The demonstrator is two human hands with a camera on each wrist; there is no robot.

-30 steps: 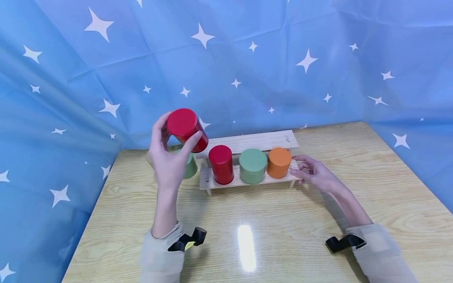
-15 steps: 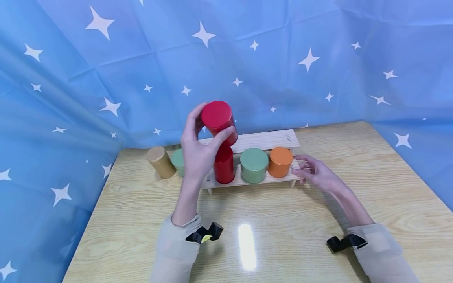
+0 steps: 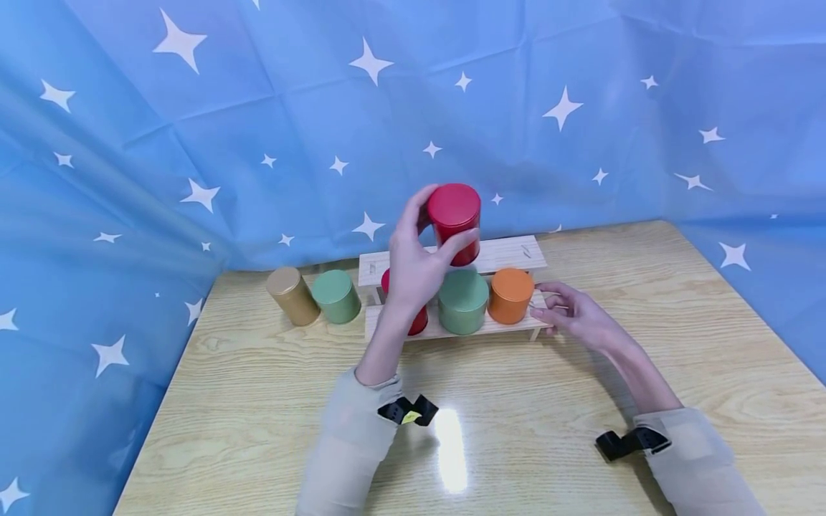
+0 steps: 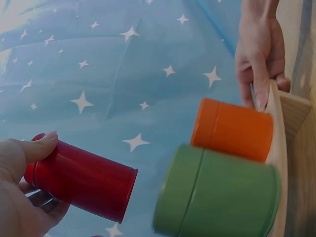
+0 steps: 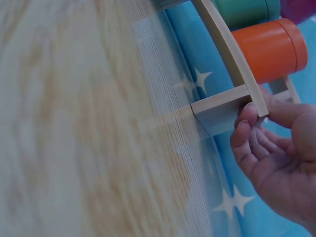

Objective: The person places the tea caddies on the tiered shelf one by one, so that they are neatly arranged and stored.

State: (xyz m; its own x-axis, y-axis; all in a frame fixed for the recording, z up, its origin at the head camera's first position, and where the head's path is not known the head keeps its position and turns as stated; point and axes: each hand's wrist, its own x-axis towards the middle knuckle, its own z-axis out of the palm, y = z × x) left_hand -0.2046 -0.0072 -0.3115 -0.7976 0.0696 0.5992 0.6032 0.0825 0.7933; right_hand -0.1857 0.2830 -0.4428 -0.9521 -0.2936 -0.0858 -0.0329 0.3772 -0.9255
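Three look done: lower red canister (image 3: 418,322), wide green canister (image 3: 463,307), orange canister (image 3: 511,297) on lower shelf (image 3: 433,327). Left hand (image 3: 416,266), fingers curled round held red canister (image 3: 454,208), lifted near upper shelf (image 3: 510,251), unplaced. Right hand (image 3: 574,319) pinches lower shelf's end. Gold canister (image 3: 294,297), small green canister (image 3: 337,297) on table (image 3: 258,401), probably left.

The head view looks forward and down over the counter (image 3: 516,416); both closer, sideways-tilted wrist views share the right hand (image 5: 284,158) and wooden rack (image 5: 228,54).
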